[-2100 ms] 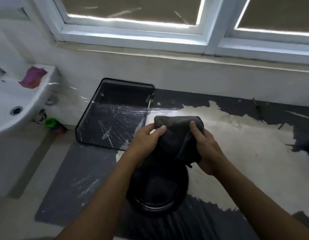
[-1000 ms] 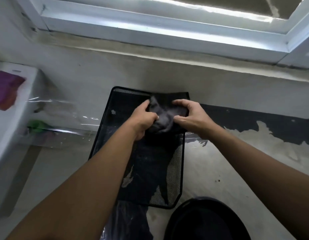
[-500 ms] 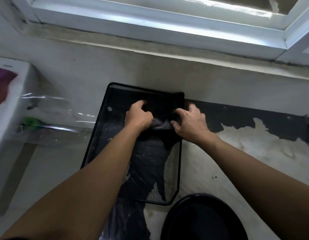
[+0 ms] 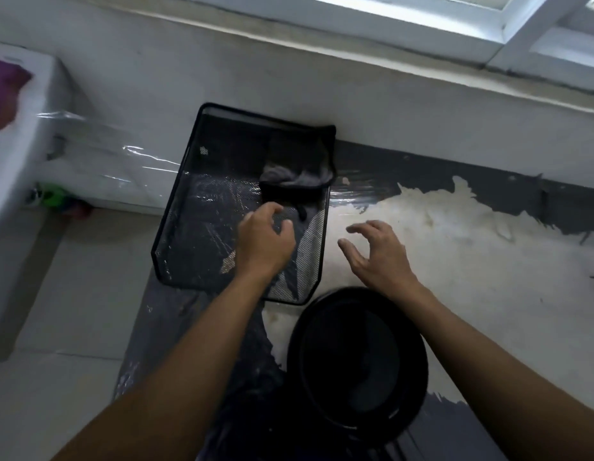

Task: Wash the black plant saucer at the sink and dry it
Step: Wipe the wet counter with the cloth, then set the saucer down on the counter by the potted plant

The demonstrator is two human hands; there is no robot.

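Our right hand (image 4: 377, 257), spread and empty, hovers just beyond the black saucer (image 4: 355, 357); left hand (image 4: 264, 242) loosely curled, empty

White wall (image 4: 322, 84) beneath bright window (image 4: 455, 15)

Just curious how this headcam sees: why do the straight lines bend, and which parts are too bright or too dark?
Head view: the wide lens bows the window ledge; the window frame is washed out white; glare streaks the clear plastic film; the black saucer has its inside nearly lost in shadow; the sink at left looks soft.
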